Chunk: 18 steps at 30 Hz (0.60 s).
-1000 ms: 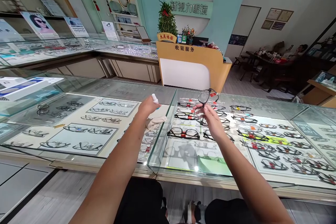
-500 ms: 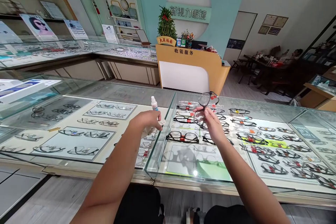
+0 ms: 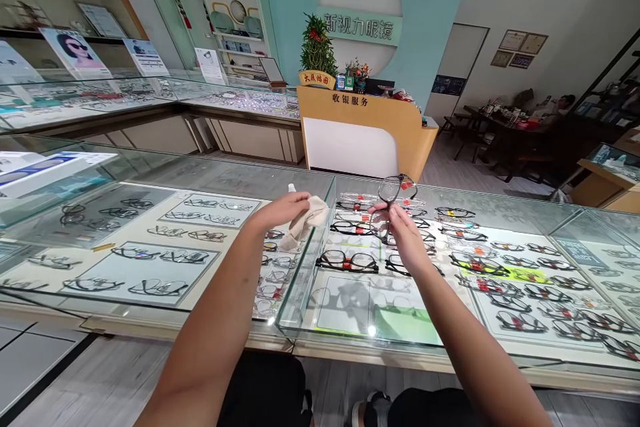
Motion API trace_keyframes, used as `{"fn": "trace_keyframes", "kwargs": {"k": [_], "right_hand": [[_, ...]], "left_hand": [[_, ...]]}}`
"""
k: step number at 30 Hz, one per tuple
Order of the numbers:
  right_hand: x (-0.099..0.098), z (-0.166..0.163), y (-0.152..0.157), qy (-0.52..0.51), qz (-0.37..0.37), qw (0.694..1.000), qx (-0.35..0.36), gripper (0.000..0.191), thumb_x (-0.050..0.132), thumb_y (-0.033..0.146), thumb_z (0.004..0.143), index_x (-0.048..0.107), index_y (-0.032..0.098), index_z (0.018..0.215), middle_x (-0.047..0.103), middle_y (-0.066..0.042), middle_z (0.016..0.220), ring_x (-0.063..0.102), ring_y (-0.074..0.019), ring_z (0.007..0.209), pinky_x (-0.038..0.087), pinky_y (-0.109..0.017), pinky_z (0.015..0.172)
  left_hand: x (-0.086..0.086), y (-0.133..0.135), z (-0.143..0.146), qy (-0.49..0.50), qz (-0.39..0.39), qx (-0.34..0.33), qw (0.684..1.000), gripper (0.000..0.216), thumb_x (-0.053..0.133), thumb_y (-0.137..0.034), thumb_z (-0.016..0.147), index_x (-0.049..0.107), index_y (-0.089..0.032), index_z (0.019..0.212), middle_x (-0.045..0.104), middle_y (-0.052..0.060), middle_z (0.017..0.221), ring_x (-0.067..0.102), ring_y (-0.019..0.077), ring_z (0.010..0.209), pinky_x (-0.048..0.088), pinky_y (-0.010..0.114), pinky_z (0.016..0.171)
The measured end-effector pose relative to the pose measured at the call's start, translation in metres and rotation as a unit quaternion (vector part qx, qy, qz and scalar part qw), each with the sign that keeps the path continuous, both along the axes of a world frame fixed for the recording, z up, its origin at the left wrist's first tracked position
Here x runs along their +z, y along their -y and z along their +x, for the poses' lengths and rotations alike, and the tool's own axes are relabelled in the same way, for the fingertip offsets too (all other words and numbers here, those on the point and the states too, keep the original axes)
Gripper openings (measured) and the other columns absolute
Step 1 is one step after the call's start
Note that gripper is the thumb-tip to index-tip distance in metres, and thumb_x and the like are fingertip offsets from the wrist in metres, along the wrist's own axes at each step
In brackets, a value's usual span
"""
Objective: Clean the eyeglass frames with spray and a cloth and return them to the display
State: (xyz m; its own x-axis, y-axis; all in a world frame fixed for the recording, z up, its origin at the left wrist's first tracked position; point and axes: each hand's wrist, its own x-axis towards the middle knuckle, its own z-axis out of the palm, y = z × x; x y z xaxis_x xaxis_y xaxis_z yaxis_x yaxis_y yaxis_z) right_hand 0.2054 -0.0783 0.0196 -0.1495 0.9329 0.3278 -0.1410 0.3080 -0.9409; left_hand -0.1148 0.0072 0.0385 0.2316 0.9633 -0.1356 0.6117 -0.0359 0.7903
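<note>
Between the fingers of my left hand (image 3: 281, 211) hangs a beige cleaning cloth (image 3: 306, 219), pinched at its upper edge above the glass counter. Just behind that hand, a white spray bottle (image 3: 291, 187) stands mostly hidden, only its cap showing. My right hand (image 3: 407, 233) grips a pair of dark-rimmed eyeglasses (image 3: 397, 188), held upright over the counter with one lens raised above my fingers. A small red mark shows on the upper lens. The cloth and the eyeglasses are apart.
Below my hands runs a glass display counter (image 3: 300, 347) with rows of eyeglass frames (image 3: 347, 260) inside. White boxes (image 3: 55, 170) sit on its left end. A wooden cashier desk (image 3: 360, 120) with a potted plant (image 3: 318, 47) stands beyond it.
My left hand has risen slightly, lifting the cloth off the counter so it now hangs in full view and hides most of the bottle. My right hand and the eyeglasses stay put.
</note>
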Motion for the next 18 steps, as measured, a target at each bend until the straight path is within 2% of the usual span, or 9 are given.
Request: {"fn": "trace_keyframes", "kwargs": {"k": [2,4,5,8,11,13,18], "right_hand": [[0.001,0.0,0.0,0.003,-0.001,1.0,-0.004,0.037,0.052,0.056,0.106,0.073,0.028,0.119,0.074,-0.007,0.129,0.065,-0.0244,0.11,0.048,-0.034,0.083],[0.002,0.0,0.0,0.008,-0.001,1.0,-0.008,0.039,0.052,0.057,0.105,0.073,0.027,0.117,0.074,-0.007,0.128,0.066,-0.0247,0.109,0.048,-0.035,0.083],[0.002,0.0,0.001,0.01,-0.001,1.0,-0.008,0.039,0.052,0.058,0.105,0.073,0.027,0.117,0.074,-0.008,0.128,0.066,-0.0249,0.108,0.049,-0.035,0.082],[0.005,0.0,0.002,0.01,-0.003,1.0,0.0,0.039,0.053,0.058,0.104,0.073,0.026,0.115,0.074,-0.008,0.127,0.067,-0.025,0.107,0.049,-0.035,0.084],[0.01,-0.001,0.006,0.001,-0.007,1.0,0.026,0.035,0.055,0.056,0.104,0.073,0.027,0.113,0.074,-0.007,0.126,0.067,-0.0244,0.103,0.049,-0.036,0.086],[0.013,-0.002,0.008,-0.004,-0.009,0.999,0.046,0.034,0.055,0.054,0.105,0.074,0.026,0.11,0.075,-0.007,0.123,0.067,-0.0241,0.099,0.049,-0.037,0.088],[0.015,-0.003,0.013,0.007,-0.02,0.996,0.083,0.036,0.056,0.056,0.104,0.077,0.027,0.11,0.077,-0.007,0.116,0.067,-0.0253,0.099,0.049,-0.039,0.093]], "left_hand": [[0.003,0.003,0.009,0.117,-0.003,0.063,0.991,0.038,0.067,-0.046,0.083,0.072,-0.022,0.112,0.074,0.004,0.094,0.065,0.0206,0.076,0.047,0.029,0.061],[0.004,0.006,0.021,0.215,-0.018,0.129,0.968,0.052,0.075,-0.048,0.078,0.071,-0.024,0.123,0.076,0.005,0.108,0.068,0.0208,0.082,0.05,0.028,0.062],[0.005,0.009,0.028,0.257,-0.024,0.141,0.956,0.057,0.08,-0.049,0.076,0.071,-0.024,0.126,0.076,0.006,0.111,0.069,0.0205,0.083,0.051,0.027,0.062],[0.007,0.018,0.048,0.354,-0.028,0.087,0.931,0.061,0.089,-0.057,0.071,0.073,-0.023,0.12,0.075,0.004,0.101,0.067,0.0165,0.075,0.051,0.025,0.061],[0.01,0.028,0.066,0.392,-0.026,0.03,0.919,0.056,0.09,-0.062,0.071,0.074,-0.021,0.105,0.072,0.0,0.085,0.06,0.0116,0.064,0.048,0.022,0.057],[0.01,0.033,0.075,0.4,-0.033,0.024,0.916,0.056,0.089,-0.064,0.071,0.074,-0.019,0.101,0.071,0.0,0.08,0.057,0.0112,0.06,0.046,0.023,0.055],[0.004,0.04,0.093,0.428,-0.047,0.015,0.902,0.059,0.088,-0.065,0.072,0.074,-0.017,0.102,0.074,0.004,0.085,0.063,0.0147,0.064,0.05,0.024,0.056]]}}
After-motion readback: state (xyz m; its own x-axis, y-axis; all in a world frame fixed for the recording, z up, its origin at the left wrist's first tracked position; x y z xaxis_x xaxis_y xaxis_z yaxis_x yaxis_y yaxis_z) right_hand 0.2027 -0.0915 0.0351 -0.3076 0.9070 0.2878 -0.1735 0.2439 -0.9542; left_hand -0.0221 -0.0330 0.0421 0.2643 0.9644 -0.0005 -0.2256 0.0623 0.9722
